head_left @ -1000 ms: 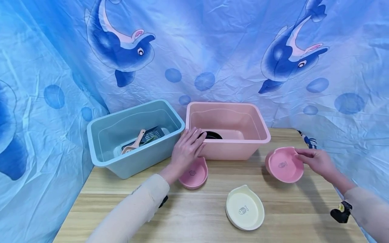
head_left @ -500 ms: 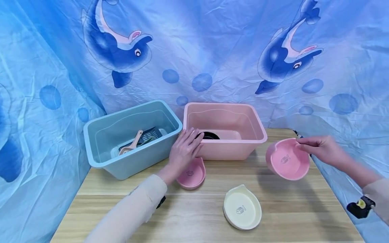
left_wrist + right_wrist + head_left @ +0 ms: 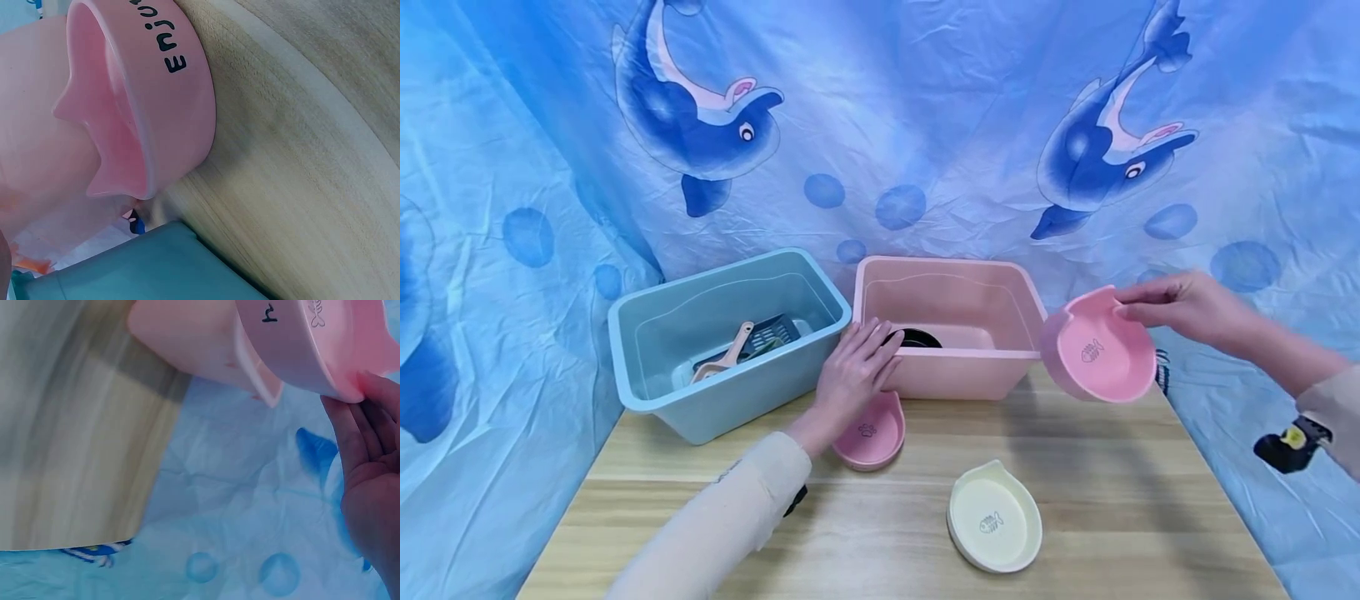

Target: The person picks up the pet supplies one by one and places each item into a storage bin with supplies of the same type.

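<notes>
My right hand [image 3: 1187, 310] pinches the rim of a pink pet bowl [image 3: 1101, 350] with a fishbone print, holding it tilted above the table beside the pink bin [image 3: 955, 375]. In the right wrist view the thumb lies inside this bowl [image 3: 294, 350] and the fingers outside. My left hand [image 3: 855, 367] rests with its fingers extended over the near left rim of the pink bin. A black round thing [image 3: 919, 337] shows partly inside that bin. Below the left hand sits another pink bowl [image 3: 871, 437] with a paw print, partly covered by the hand.
A cream bowl [image 3: 995, 518] with a fishbone print stands on the wooden table [image 3: 880, 542]. Left of the pink bin is a blue bin [image 3: 745, 396], holding a pink scoop [image 3: 730, 354] and a dark slotted scoop [image 3: 771, 333]. A blue dolphin-print cloth [image 3: 925, 125] hangs behind.
My right hand has raised the pink fishbone bowl off the table, up toward the pink bin's right end. The left hand stays on the bin's rim.
</notes>
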`<action>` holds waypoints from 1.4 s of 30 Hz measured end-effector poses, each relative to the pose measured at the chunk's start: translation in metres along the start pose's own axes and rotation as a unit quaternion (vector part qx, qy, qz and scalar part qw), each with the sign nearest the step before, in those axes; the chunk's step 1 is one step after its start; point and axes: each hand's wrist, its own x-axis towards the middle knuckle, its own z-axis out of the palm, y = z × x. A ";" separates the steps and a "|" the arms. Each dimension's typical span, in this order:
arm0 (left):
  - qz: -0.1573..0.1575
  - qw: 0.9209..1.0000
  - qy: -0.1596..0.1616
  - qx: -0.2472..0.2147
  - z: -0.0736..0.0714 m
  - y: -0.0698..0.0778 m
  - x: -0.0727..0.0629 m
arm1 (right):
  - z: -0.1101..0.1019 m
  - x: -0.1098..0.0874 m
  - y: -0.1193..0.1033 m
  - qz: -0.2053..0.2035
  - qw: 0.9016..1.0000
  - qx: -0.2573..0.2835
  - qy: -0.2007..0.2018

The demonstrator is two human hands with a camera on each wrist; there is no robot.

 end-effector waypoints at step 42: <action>0.013 0.999 0.009 0.036 -0.001 0.000 -0.002 | 0.104 0.213 -0.046 -0.062 0.979 0.047 -0.189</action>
